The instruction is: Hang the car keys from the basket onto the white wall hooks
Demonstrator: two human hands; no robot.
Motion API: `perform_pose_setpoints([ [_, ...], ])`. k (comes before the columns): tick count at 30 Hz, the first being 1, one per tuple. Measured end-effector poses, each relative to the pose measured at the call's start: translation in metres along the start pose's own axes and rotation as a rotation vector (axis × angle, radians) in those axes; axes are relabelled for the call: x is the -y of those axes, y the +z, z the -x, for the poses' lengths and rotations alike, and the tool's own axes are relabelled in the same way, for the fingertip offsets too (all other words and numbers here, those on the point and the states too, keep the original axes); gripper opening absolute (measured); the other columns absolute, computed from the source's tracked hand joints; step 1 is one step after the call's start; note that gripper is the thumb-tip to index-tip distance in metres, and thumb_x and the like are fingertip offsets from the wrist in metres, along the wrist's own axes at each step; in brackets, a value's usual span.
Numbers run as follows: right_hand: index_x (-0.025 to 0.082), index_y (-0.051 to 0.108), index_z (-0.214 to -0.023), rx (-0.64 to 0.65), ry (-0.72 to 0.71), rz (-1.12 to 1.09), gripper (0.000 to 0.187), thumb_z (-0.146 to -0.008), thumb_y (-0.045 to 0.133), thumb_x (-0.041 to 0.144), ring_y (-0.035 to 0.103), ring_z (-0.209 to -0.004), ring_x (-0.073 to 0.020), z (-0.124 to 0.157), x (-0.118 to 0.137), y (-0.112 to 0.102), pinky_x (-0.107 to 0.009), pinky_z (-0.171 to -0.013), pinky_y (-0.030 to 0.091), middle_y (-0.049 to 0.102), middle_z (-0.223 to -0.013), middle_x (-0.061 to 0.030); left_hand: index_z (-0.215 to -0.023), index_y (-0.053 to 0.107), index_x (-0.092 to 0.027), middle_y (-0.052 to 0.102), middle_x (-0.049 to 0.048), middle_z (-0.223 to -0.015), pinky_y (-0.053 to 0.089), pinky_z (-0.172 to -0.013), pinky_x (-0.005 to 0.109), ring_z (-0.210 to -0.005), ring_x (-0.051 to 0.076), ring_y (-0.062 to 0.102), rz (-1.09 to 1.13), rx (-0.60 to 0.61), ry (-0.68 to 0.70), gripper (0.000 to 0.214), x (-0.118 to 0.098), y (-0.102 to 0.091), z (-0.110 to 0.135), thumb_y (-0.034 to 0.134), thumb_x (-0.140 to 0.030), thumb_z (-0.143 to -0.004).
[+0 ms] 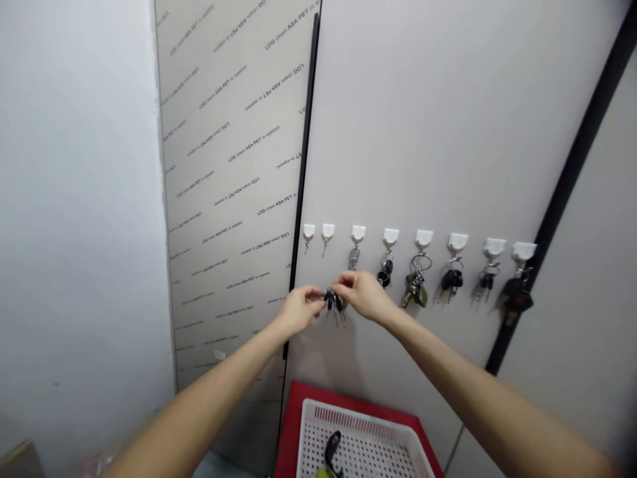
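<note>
Both my hands meet in front of a grey wall panel, just under a row of white hooks (391,236). My left hand (298,311) and my right hand (364,294) pinch a bunch of dark keys (334,304) between them, fingers closed on it. The bunch hangs below the two bare hooks at the left end (318,232). The third hook (358,233) carries only a metal ring. Hooks further right hold key bunches (452,280).
Below my arms a white perforated basket (312,431) sits on a red surface (293,425), with a dark object inside (332,451). A film-covered panel (229,179) with printed lettering stands to the left, a white wall beyond it.
</note>
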State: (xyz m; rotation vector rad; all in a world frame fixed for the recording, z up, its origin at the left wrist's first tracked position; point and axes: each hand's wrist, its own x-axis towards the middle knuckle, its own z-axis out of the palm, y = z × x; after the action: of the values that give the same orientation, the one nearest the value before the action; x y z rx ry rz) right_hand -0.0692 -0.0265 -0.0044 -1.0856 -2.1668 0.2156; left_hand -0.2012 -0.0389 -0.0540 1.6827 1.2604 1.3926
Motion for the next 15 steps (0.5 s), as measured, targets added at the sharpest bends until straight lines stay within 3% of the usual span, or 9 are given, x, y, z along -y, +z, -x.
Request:
perform_pose_setpoints([
  [3, 0.012, 0.055, -0.06, -0.102, 0.023, -0.046, 0.017, -0.062, 0.044, 0.025, 0.044, -0.044, -0.0072, -0.03, 0.009, -0.008, -0.018, -0.045, 0.034, 0.052, -0.05, 0.0006, -0.079, 0.051, -0.012, 0.055, 0.0017, -0.067, 0.038, -0.05, 0.019, -0.047, 0.005, 0.045, -0.065, -0.224, 0.059, 0.019, -0.015, -0.008, -0.023, 0.044, -0.013, -0.06],
  [5, 0.012, 0.057, -0.063, -0.18, 0.029, -0.039, 0.017, -0.062, 0.044, 0.024, 0.046, -0.045, -0.0075, -0.048, 0.013, -0.011, -0.018, -0.047, 0.035, 0.054, -0.052, -0.0002, -0.077, 0.052, -0.013, 0.056, 0.0028, -0.072, 0.039, -0.055, 0.02, -0.054, 0.007, 0.049, -0.115, -0.299, 0.109, 0.018, -0.025, -0.013, -0.034, 0.044, -0.013, -0.061],
  [10, 0.012, 0.06, -0.068, -0.315, 0.067, 0.079, 0.017, -0.062, 0.045, 0.019, 0.052, -0.053, -0.0097, -0.077, 0.013, -0.009, -0.018, -0.053, 0.038, 0.059, -0.058, -0.0035, -0.08, 0.054, -0.016, 0.058, 0.004, -0.083, 0.039, -0.067, 0.024, -0.072, 0.012, 0.052, -0.246, -0.306, 0.173, 0.02, -0.037, -0.017, -0.049, 0.045, -0.015, -0.062],
  [15, 0.011, 0.061, -0.073, -0.244, 0.114, 0.162, 0.022, -0.061, 0.042, 0.011, 0.054, -0.059, -0.0112, -0.077, 0.015, -0.007, -0.019, -0.058, 0.039, 0.061, -0.062, -0.0055, -0.086, 0.053, -0.014, 0.057, 0.0061, -0.086, 0.039, -0.068, 0.025, -0.072, 0.013, 0.052, -0.296, -0.252, 0.129, 0.026, -0.032, -0.014, -0.046, 0.046, -0.013, -0.061],
])
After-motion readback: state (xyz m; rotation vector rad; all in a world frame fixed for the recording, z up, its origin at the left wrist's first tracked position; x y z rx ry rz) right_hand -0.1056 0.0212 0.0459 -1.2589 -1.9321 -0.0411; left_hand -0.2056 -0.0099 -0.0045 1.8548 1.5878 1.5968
